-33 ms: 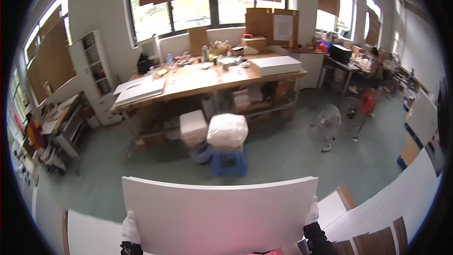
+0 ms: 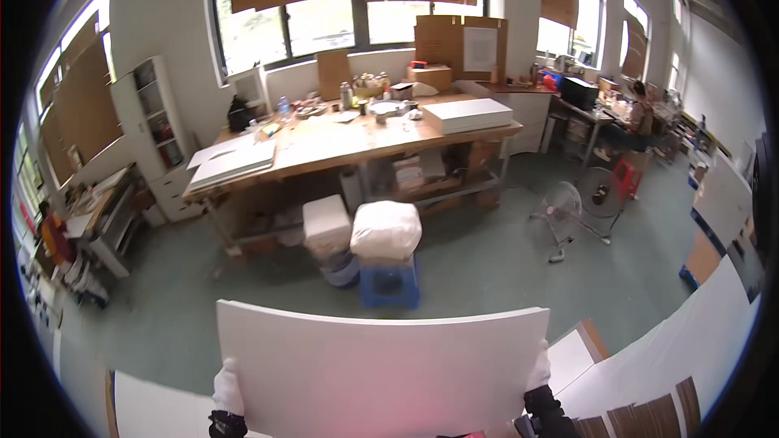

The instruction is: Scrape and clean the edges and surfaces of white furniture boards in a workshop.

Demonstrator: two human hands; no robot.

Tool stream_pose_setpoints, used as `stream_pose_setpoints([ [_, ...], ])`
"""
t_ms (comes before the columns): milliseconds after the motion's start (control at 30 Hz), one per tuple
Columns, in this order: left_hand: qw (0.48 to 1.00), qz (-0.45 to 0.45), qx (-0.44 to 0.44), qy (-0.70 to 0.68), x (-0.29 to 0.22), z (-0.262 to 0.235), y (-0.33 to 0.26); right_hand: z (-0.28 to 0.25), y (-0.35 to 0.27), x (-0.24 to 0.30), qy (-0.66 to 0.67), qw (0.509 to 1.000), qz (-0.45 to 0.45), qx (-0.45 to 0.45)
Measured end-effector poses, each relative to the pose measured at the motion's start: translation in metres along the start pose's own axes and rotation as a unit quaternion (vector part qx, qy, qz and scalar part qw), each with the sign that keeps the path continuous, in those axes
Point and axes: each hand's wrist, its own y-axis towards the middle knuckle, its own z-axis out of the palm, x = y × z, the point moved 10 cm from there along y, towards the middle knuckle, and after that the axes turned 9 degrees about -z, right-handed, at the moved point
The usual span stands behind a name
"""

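A large white flat panel [image 2: 381,373] stands upright in front of me, its long top edge level with the near floor. At its left edge my left hand [image 2: 228,388], in a white glove with a dark cuff, is closed on the side. My right hand [image 2: 539,367], gloved the same way, grips the opposite edge. Most fingers of both hands are hidden behind or against the panel. Its lower part runs out of the picture, with a faint pink tint on its face.
Ahead is a wooden workbench [image 2: 324,142] with white boards and clutter. Before it stand a blue stool [image 2: 389,284] bearing a white wrapped bundle [image 2: 386,229] and a white block [image 2: 326,219] on a bucket. A floor fan [image 2: 560,211] and a seated person [image 2: 639,109] are at right.
The room has shifted slightly left in view. The panel's left edge and my left hand sit slightly further right and higher. Both hands keep their grip.
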Motion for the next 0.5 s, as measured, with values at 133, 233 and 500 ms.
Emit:
stream_pose_setpoints([
  [133,0.98,-0.061,0.108,0.158,-0.066,0.142,0.117,-0.04,0.022,-0.012,-0.067,0.987,0.034,-0.142],
  [233,0.968,0.02,0.174,0.183,-0.118,0.243,0.183,-0.042,0.034,-0.035,0.116,0.968,0.044,-0.219],
  [500,0.941,0.121,0.264,0.175,-0.257,0.484,0.279,-0.09,0.163,-0.065,0.088,0.927,0.062,-0.359],
])
